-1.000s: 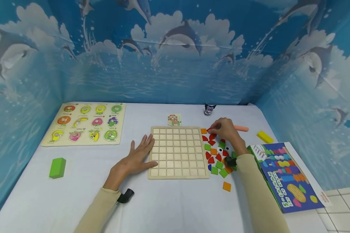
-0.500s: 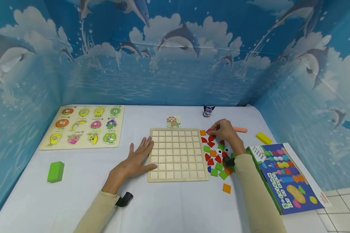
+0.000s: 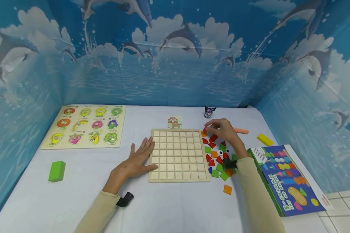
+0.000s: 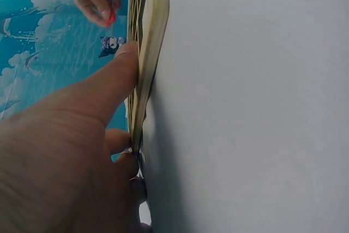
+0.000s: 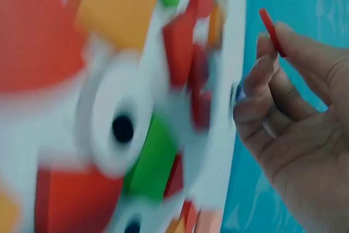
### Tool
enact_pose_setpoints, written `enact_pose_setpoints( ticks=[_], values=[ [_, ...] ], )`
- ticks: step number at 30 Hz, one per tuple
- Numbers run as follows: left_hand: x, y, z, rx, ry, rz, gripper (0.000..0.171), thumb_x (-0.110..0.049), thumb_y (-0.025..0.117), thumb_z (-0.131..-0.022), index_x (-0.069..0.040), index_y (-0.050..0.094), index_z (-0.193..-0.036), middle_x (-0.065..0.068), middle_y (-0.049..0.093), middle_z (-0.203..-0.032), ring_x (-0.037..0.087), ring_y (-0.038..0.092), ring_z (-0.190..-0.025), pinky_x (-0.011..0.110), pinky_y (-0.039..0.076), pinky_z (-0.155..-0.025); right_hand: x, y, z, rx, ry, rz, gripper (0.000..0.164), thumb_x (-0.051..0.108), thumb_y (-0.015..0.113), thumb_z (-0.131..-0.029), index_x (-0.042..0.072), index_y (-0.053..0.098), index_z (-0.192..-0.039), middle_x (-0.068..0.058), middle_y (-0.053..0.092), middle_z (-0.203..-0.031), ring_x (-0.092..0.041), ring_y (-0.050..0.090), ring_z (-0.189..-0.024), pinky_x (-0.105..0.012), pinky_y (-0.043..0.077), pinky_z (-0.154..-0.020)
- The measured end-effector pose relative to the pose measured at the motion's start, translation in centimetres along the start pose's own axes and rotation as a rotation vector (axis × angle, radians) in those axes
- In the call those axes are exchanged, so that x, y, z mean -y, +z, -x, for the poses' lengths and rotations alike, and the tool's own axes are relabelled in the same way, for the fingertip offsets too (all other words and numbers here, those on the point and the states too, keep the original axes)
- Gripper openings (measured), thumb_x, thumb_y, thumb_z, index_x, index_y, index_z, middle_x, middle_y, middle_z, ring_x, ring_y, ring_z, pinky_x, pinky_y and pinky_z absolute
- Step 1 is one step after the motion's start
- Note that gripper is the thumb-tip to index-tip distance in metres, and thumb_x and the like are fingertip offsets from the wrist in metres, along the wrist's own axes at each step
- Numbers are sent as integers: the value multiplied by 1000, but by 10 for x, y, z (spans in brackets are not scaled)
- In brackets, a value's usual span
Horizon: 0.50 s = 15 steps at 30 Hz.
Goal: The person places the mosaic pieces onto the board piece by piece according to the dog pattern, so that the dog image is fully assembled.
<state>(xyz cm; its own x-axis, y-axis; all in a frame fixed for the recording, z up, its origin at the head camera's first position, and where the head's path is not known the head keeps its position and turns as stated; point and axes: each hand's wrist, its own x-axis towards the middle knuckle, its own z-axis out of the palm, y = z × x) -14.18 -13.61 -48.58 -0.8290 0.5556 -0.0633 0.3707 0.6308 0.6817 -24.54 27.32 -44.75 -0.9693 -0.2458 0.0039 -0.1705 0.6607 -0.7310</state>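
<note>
My right hand (image 3: 222, 129) pinches a small flat red tile (image 5: 271, 32) between thumb and fingertips, raised over the top right corner of the wooden grid board (image 3: 178, 156). Fingers spread, my left hand (image 3: 135, 160) rests at the board's left edge; its thumb (image 4: 121, 75) lies on the rim in the left wrist view. Every square of the board is bare. Beside its right edge lie loose tiles: red quarter-round pieces (image 3: 208, 158), green squares (image 3: 215, 173), orange squares (image 3: 227, 189) and white eye discs (image 3: 220, 152). My right forearm hides some of them.
Behind the board lie a small picture card (image 3: 174, 122) and a little dark figurine (image 3: 209, 111). A fruit puzzle board (image 3: 84, 126) and green block (image 3: 57, 171) are at left. At right are an orange stick (image 3: 240, 130), a yellow block (image 3: 264, 139) and a blue box (image 3: 288, 181).
My right hand has lifted the red tile from beside the orange square and moved slightly left toward the board's corner. The left hand has stayed at the board's edge.
</note>
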Motion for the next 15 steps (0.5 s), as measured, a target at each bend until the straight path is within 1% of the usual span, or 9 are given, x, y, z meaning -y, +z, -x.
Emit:
enact_pose_setpoints(
  ticks=[3, 5, 9, 11, 13, 15],
  values=[
    [-3, -2, 0, 15, -20, -26, 99, -36, 77, -101, 4, 17, -170, 17, 2, -181, 38, -5, -167, 71, -17, -127, 12, 10, -3, 39, -95, -94, 22, 5, 73, -103, -6, 76, -122, -24, 78, -94, -42, 72, -81, -29, 57, -63],
    [-4, -2, -1, 23, -33, -41, 99, -34, 77, -101, 4, 17, -170, 17, 2, -181, 38, -5, -167, 72, -16, -127, 22, 19, -5, 66, -105, -156, 20, 6, 74, -102, -6, 78, -118, -23, 79, -95, -42, 73, -79, -33, 60, -63],
    [-5, -3, -1, 32, -51, -55, 97, -34, 76, -102, 3, 16, -170, 15, 2, -181, 37, -5, -167, 72, -14, -127, 36, 38, -12, 112, -90, -264, 17, 5, 79, -98, -4, 81, -113, -20, 81, -100, -39, 76, -79, -38, 66, -67],
    [-6, -3, -1, 31, -52, -54, 97, -34, 75, -103, 3, 17, -170, 15, 2, -181, 37, -5, -167, 72, -14, -127, 42, 48, -16, 125, -103, -302, 16, 4, 80, -97, -5, 82, -111, -20, 81, -98, -39, 76, -78, -38, 66, -68],
    [-6, -4, -1, 32, -51, -49, 97, -34, 75, -103, 3, 17, -170, 15, 2, -181, 37, -5, -167, 72, -15, -127, 46, 58, -20, 126, -130, -341, 13, 3, 79, -98, -5, 82, -108, -23, 80, -92, -41, 74, -72, -37, 64, -63],
    [-6, -4, 0, 33, -45, -41, 97, -34, 75, -103, 3, 16, -170, 15, 1, -181, 37, -6, -167, 72, -16, -126, 49, 67, -24, 125, -166, -356, 11, 3, 77, -99, -5, 83, -105, -25, 78, -86, -41, 68, -65, -35, 59, -58]
  ],
)
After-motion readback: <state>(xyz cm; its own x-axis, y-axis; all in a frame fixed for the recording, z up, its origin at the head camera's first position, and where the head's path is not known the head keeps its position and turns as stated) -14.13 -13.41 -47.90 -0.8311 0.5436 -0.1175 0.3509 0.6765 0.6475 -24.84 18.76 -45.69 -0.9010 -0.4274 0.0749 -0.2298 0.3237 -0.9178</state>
